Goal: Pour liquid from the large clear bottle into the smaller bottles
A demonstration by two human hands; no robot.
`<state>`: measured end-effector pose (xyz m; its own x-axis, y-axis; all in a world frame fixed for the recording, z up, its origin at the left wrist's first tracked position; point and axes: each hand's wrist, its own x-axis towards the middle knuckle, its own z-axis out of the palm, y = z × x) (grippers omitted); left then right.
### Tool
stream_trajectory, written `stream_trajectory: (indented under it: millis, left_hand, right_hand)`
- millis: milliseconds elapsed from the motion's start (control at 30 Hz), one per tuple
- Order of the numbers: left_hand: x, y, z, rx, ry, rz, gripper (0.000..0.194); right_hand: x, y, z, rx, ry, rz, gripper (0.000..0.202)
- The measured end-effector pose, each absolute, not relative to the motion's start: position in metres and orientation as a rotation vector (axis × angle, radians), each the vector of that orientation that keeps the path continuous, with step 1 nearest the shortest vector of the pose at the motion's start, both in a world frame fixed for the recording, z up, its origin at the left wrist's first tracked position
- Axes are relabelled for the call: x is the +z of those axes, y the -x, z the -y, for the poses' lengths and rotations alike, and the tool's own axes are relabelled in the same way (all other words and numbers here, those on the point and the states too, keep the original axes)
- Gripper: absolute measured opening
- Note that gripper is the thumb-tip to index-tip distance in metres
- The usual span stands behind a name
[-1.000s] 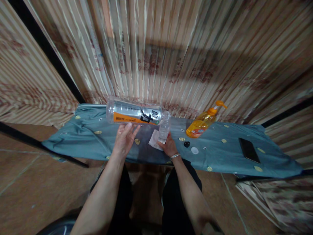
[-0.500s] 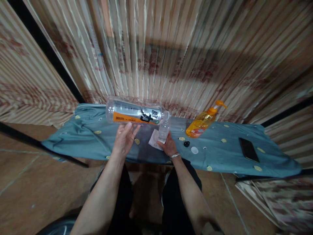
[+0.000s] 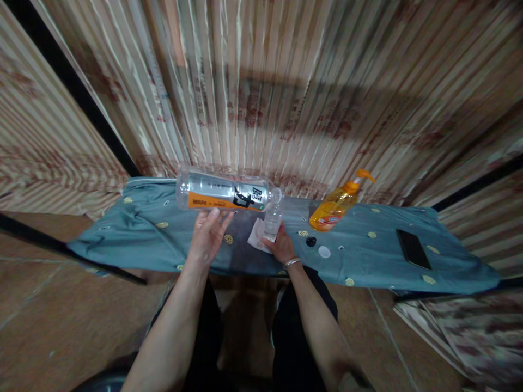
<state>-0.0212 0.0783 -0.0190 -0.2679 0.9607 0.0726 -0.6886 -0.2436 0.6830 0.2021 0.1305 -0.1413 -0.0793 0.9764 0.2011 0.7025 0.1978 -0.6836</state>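
Note:
A large clear bottle (image 3: 223, 190) with a silver and orange label lies nearly level, its neck pointing right. My left hand (image 3: 208, 234) holds it from below, the fingers partly hidden behind it. The bottle's mouth meets the top of a small clear bottle (image 3: 272, 220), which my right hand (image 3: 281, 245) grips around its lower part. Under and beside the small bottle is a white folded cloth or tissue (image 3: 256, 235) on the table. Clear liquid appears to be in the small bottle.
An orange pump bottle (image 3: 333, 209) stands right of my hands. Near it lie a black cap (image 3: 311, 242) and a white disc (image 3: 324, 252). A dark phone (image 3: 413, 249) rests farther right on the teal cloth-covered table (image 3: 368, 261). A striped curtain (image 3: 265, 81) hangs behind.
The view has shifted slightly. Both hands keep their holds, and the large bottle's mouth stays at the small bottle's top.

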Motion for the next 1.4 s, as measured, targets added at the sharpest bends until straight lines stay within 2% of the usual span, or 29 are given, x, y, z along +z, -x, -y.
stream_trajectory:
  millis: [1400]
  left_hand:
    - [-0.018,0.0186,-0.0804,1.81,-0.53,-0.618,0.04]
  right_hand:
    - [-0.1401,-0.2024,-0.1317,0.566,1.549,1.854,0.096]
